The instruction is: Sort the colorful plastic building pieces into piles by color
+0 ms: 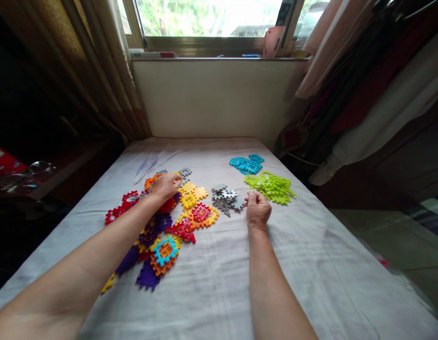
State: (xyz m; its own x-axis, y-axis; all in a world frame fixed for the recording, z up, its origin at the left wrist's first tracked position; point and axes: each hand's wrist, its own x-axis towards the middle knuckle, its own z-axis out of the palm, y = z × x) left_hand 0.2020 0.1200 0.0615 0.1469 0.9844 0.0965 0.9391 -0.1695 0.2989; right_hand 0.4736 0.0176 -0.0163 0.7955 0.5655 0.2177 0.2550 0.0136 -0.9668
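Note:
My left hand (165, 186) reaches over a mixed heap of toothed interlocking plastic tiles, its fingers pinched together. What they hold, if anything, is hidden among red and yellow tiles. My right hand (258, 208) is closed just above the sheet, thumb and fingertips at the edge of a grey tile (238, 203). That tile lies against a small pile of grey tiles (221, 193). Under and in front of my left forearm are purple tiles (148, 276), red tiles (183, 230) and yellow tiles (189, 200). A turquoise square tile (165, 250) rests on an orange one.
Lime green tiles (270, 187) are piled beyond my right hand, with blue tiles (245, 164) behind them. A pale sheet (219, 293) covers the bed-like surface. A curtain (109, 71) hangs at left, clothes (378, 113) at right, and a window sill (219, 58) runs behind.

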